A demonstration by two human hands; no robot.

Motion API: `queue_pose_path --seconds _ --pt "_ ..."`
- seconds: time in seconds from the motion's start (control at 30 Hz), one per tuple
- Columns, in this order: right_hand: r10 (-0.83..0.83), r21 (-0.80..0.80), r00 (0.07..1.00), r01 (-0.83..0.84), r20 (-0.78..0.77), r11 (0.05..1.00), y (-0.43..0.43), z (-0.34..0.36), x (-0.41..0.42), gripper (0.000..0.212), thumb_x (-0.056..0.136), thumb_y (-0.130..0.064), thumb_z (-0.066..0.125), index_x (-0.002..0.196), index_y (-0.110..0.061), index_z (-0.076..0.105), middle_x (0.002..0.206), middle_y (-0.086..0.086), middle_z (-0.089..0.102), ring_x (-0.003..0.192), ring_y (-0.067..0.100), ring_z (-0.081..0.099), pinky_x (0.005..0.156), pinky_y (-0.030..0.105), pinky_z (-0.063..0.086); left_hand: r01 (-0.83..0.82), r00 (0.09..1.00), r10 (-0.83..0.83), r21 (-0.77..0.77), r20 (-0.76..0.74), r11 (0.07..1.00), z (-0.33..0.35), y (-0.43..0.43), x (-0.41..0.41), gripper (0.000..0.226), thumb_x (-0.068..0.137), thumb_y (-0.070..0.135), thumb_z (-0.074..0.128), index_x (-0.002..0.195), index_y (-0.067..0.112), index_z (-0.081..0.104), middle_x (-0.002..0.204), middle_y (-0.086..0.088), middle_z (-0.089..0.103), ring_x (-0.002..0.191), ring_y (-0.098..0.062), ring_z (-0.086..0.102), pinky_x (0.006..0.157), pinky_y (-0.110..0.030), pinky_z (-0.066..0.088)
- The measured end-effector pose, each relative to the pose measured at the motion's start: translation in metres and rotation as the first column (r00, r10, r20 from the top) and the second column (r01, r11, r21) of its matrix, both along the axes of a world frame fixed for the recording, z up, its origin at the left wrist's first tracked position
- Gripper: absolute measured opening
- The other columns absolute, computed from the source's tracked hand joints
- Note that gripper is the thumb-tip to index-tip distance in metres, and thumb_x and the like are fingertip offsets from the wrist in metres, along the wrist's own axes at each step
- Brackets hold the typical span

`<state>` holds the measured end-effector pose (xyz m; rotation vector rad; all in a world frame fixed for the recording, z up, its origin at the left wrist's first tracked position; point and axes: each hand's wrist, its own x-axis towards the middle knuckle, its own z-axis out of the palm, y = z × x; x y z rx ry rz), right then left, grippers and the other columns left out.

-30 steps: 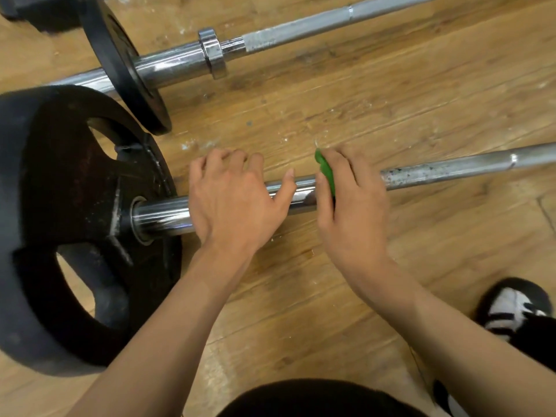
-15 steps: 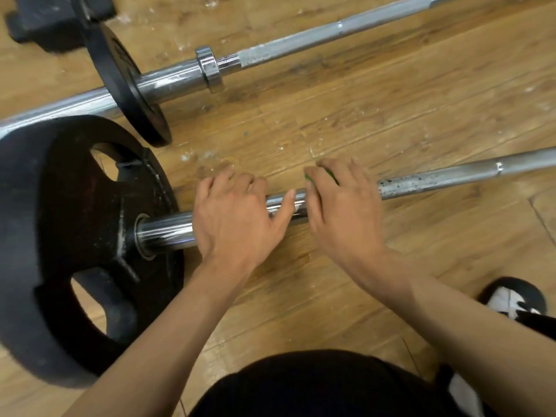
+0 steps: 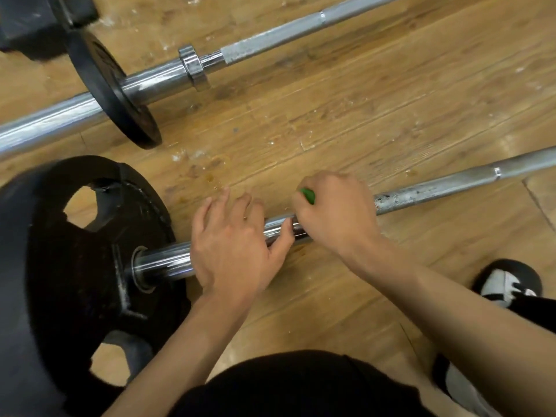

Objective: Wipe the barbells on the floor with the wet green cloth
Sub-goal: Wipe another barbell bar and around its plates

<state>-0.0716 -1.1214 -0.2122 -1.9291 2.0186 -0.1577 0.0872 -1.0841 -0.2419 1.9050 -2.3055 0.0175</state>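
Although only a small bright fold of it pokes out by the thumb side of the fist, one green cloth [image 3: 308,195] is in view, bunched inside the right hand [image 3: 334,215], whose fingers curl down round it and over the near barbell [image 3: 421,195]. That fist sits where the thick, polished chrome sleeve meets the thinner, duller grey shaft, which is speckled with dark spots and has a narrow ring mark further along. Just beside it, the left hand [image 3: 231,245] rests on the shiny sleeve, fingers laid loosely across the top and thumb pointing along the metal toward the right hand; the two hands are almost touching.

Two barbells lie on the floor [image 3: 331,109], running roughly parallel and well apart. Each carries one round black plate. The near one bears a large plate [image 3: 60,266], thick, matte and scuffed, with rounded cut-out grip holes. The far barbell [image 3: 270,40] has a rough knurled stretch, one chunky chrome collar [image 3: 194,67] and a small plate [image 3: 111,91], thin and smooth-edged. A black block [image 3: 33,22] sits at the top left corner behind it.

Wood-grain planks cover the floor, marked with white flecks and a few amber stains. Two black-and-white shoes show at the right, one shoe [image 3: 505,284] near the right forearm, the other at the lower edge, beside black clothing [image 3: 294,383].
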Motion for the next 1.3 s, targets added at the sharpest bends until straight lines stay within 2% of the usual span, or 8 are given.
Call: queue_pose_path --seconds 0.07,0.23,0.4,0.57,0.83,1.07,1.17,1.3 --pt "-0.059 -0.023 0.998 0.059 0.009 0.998 0.001 -0.004 0.001 0.037 0.093 -0.035 0.044 0.09 -0.015 0.074 0.092 0.01 0.07 0.086 0.037 0.064 0.068 0.037 0.04 -0.021 1.0 0.02 -0.035 -0.013 0.999 -0.001 0.001 0.0 0.072 0.105 0.061 0.028 0.11 0.011 0.079 0.12 -0.008 0.076 0.131 -0.032 0.06 0.111 -0.047 0.036" --pt "0.021 -0.283 0.994 0.011 0.11 0.959 0.062 -0.007 -0.001 0.03 0.102 -0.019 0.05 0.12 -0.006 0.071 0.125 0.012 0.066 0.12 0.033 0.061 0.111 0.049 0.042 -0.042 0.998 0.04 -0.054 -0.038 0.998 -0.002 0.003 -0.001 0.074 0.105 0.062 0.029 0.106 0.008 0.08 0.12 -0.01 0.076 0.132 -0.033 0.06 0.112 -0.048 0.037" --pt "-0.069 -0.072 0.995 0.074 0.067 0.995 -0.001 -0.009 -0.003 0.037 0.09 -0.038 0.042 0.083 -0.017 0.071 0.084 0.007 0.068 0.079 0.034 0.063 0.064 0.036 0.044 -0.033 0.999 0.032 -0.035 -0.039 0.999 -0.001 -0.003 -0.002 0.067 0.101 0.06 0.037 0.101 0.009 0.081 0.118 -0.009 0.077 0.131 -0.033 0.06 0.11 -0.046 0.034" --pt "0.125 -0.433 0.991 -0.09 0.052 0.897 0.067 -0.031 -0.016 0.038 0.11 -0.022 0.046 0.143 -0.006 0.058 0.147 0.015 0.055 0.141 0.035 0.048 0.118 0.048 0.037 -0.059 0.997 0.061 0.034 -0.043 0.998 0.002 -0.018 -0.002 0.069 0.099 0.062 0.037 0.095 0.011 0.083 0.121 -0.011 0.076 0.134 -0.037 0.055 0.115 -0.048 0.028" --pt "0.083 -0.434 0.995 -0.051 0.057 0.9 0.027 -0.031 -0.051 0.044 0.112 -0.029 0.031 0.14 -0.013 0.061 0.143 0.006 0.061 0.142 0.026 0.049 0.123 0.05 0.027 -0.045 0.997 0.035 0.149 0.063 0.988 0.011 -0.041 0.001 0.076 0.101 0.066 0.025 0.094 0.019 0.084 0.127 -0.005 0.074 0.138 -0.032 0.05 0.117 -0.051 0.027" --pt "0.187 -0.375 0.974 -0.224 -0.132 0.9 0.014 -0.031 -0.067 0.044 0.112 -0.031 0.031 0.14 -0.014 0.06 0.149 0.009 0.055 0.147 0.028 0.042 0.127 0.048 0.022 -0.041 0.997 0.027 0.178 0.077 0.983 0.019 -0.057 0.005 0.078 0.102 0.064 0.018 0.11 0.017 0.081 0.133 -0.01 0.07 0.141 -0.034 0.046 0.119 -0.052 0.024" --pt "0.194 -0.337 0.975 -0.22 -0.111 0.915 0.01 -0.029 -0.069 0.044 0.108 -0.03 0.036 0.144 -0.014 0.056 0.151 0.009 0.053 0.149 0.029 0.039 0.128 0.05 0.02 0.0 0.996 0.012 0.146 -0.083 0.989 0.029 -0.059 -0.009 0.074 0.106 0.056 0.016 0.125 0.011 0.072 0.143 -0.016 0.061 0.144 -0.036 0.042 0.123 -0.055 0.02" --pt "0.255 -0.283 0.961 -0.276 -0.107 0.919 0.006 -0.026 -0.073 0.058 0.098 -0.029 0.041 0.153 -0.013 0.047 0.157 0.009 0.046 0.154 0.031 0.03 0.13 0.05 0.011 0.257 0.966 -0.26 0.146 -0.001 0.955 0.026 -0.06 -0.045 0.075 0.107 0.062 0.009 0.149 0.018 0.053 0.155 -0.01 0.052 0.151 -0.031 0.036 0.126 -0.057 0.015"
